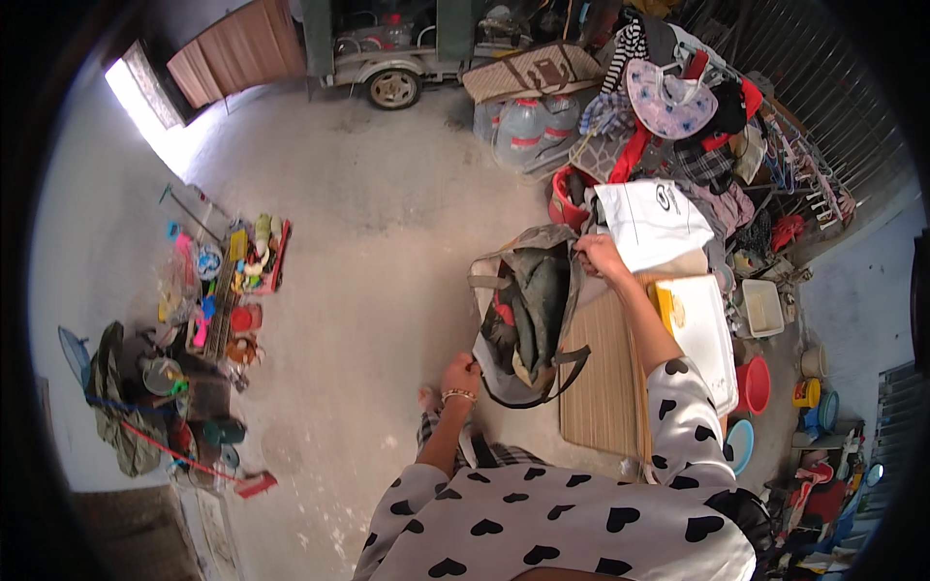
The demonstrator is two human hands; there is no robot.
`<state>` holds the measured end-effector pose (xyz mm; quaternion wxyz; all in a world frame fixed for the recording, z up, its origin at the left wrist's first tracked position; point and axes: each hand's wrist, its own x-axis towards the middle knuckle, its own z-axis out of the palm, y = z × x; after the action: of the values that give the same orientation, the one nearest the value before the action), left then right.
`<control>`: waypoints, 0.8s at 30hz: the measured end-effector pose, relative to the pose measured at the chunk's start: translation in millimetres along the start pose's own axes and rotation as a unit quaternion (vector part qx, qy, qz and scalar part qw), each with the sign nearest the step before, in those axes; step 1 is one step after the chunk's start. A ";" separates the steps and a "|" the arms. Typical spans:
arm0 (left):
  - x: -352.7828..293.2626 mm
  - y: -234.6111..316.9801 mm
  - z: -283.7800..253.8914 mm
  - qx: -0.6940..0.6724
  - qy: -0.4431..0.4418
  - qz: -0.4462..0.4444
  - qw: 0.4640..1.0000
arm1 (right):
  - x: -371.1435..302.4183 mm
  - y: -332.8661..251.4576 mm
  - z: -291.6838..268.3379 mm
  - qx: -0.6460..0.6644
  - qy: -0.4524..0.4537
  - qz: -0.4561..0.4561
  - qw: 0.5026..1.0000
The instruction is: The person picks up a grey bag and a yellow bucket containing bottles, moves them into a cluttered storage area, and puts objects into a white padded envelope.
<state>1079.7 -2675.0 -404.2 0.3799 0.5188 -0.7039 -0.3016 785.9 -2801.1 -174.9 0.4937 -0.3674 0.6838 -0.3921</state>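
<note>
A large grey-beige tote bag [504, 376] with dark handles gapes in front of me, its mouth facing up. Dark grey-green cloth [533, 300] fills much of it, and a bit of red shows at one side. With its fingers closed, my left hand [460, 374] grips the bag's near left edge. At the far right edge my right hand [599, 255] pinches the rim, the arm stretched forward. A white bag [655, 225] with a dark print lies just beyond my right hand.
A wood-patterned board [596, 378] and a white lid-like panel [699, 329] lie on the right. Behind are a red bucket [566, 201], large water bottles [523, 131] and heaped clothes. Toys [257, 254] and a red broom [254, 484] line the left wall; a cart [387, 68] stands far back.
</note>
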 end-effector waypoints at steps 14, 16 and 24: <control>375.8 -99.1 -81.0 -0.002 0.015 -0.154 0.988 | 283.8 -92.8 28.1 -0.105 0.049 -0.043 0.992; 423.9 -104.7 -110.6 -0.015 0.106 -0.119 0.987 | 322.9 -120.6 58.5 -0.033 0.032 -0.013 0.999; 595.2 -152.2 -151.6 0.020 0.082 -0.121 0.989 | 520.8 -184.1 131.4 -0.119 -0.022 -0.096 0.988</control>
<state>1181.5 -3293.3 -316.4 0.3864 0.6305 -0.6087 -0.2876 807.5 -3364.9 -237.9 0.4220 -0.4958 0.6759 -0.3452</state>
